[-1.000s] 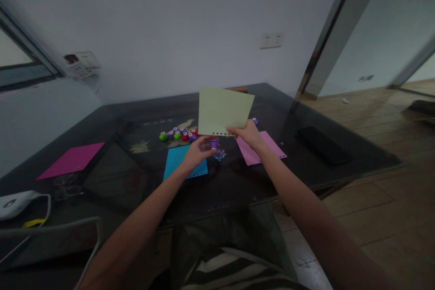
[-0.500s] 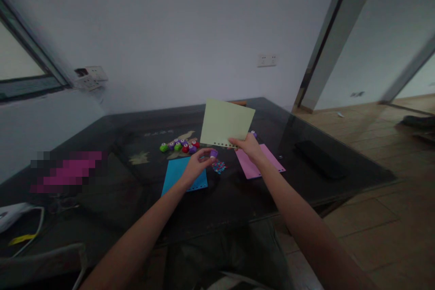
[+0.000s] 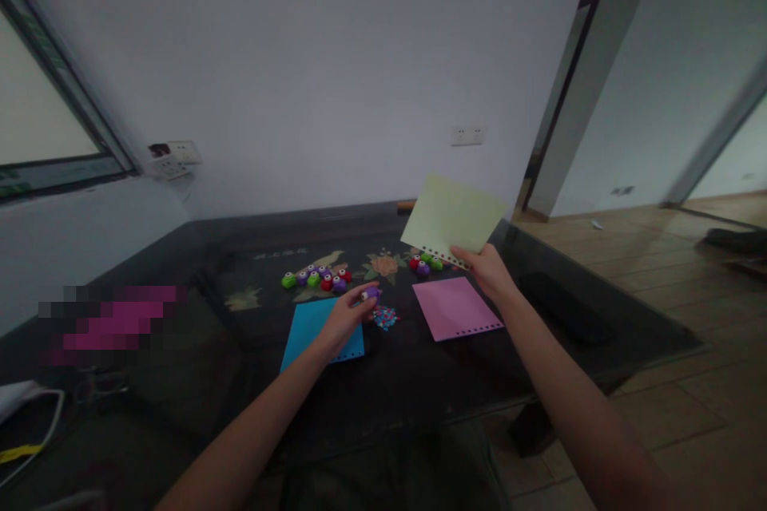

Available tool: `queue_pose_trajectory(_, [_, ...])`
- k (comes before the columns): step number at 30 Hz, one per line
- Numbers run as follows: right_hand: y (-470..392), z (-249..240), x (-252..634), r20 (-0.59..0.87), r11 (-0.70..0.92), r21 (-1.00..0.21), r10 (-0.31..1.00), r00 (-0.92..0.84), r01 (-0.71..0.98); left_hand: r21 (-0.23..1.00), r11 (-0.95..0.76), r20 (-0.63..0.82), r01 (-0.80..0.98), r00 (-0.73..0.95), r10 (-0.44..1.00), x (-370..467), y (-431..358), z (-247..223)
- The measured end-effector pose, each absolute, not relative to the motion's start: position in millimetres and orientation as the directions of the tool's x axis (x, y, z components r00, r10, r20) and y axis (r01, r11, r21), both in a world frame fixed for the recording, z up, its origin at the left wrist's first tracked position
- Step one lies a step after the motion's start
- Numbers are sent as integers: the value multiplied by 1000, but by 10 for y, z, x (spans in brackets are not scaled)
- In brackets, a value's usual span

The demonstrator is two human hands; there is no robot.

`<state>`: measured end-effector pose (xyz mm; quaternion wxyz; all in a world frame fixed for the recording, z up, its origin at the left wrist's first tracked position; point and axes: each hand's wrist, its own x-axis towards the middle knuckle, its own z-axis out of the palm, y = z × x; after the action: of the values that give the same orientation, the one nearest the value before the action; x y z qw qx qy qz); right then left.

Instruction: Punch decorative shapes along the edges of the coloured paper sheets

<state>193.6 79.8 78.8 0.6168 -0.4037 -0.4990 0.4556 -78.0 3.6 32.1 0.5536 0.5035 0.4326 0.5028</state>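
Observation:
My left hand (image 3: 346, 321) is closed on a small purple toy with a white eye (image 3: 370, 295), just above the inner edge of a blue punched sheet (image 3: 305, 326). Right beside that hand lies a small heap of red and blue bits (image 3: 385, 318). My right hand (image 3: 490, 270) pinches a pale yellow-green sheet (image 3: 454, 215) by its punched edge, holding it tilted up off the table. Below this sheet a pink punched sheet (image 3: 456, 307) lies flat. A cluster of red, green and purple eyed toys (image 3: 423, 265) sits just behind the pink sheet.
Several more eyed toys (image 3: 313, 278) stand behind the blue sheet on the dark, flower-patterned table (image 3: 389, 383). A long black object (image 3: 560, 307) lies at the right. Eyeglasses (image 3: 101, 387) and a white cable (image 3: 53, 423) are at the left. A wall rises behind.
My right hand has carried the yellow-green sheet to the right, uncovering the toys behind the pink sheet. My left hand keeps the purple toy, now turned so its eye shows. The view has tilted up slightly.

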Motion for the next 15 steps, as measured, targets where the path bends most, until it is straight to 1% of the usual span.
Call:
queue_pose_trajectory(2, [789,665,2077,216,227,-962,973,87,-152,998,-57,58,-8,101,993,-752,22,348])
queue_pose_trajectory(4, [775,538,2192,212,232,-955,970,122,-184,995,-78,71,58,108,992,-712,7,384])
queue_pose_trajectory(6, [774,441,2277,183,212,-958,971,154,-196,994,-83,74,67,126,989,-664,0,421])
queue_pose_trajectory(10, [796,387,2335,190,226,-953,964,184,-200,989,-118,99,93,191,977,-549,106,459])
queue_pose_trajectory(12, [791,412,2316,193,227,-953,966,174,-202,972,-161,123,171,214,969,-466,259,457])
queue_pose_trajectory(15, [760,466,2274,192,221,-954,969,154,-202,909,-252,203,331,174,964,-291,607,443])
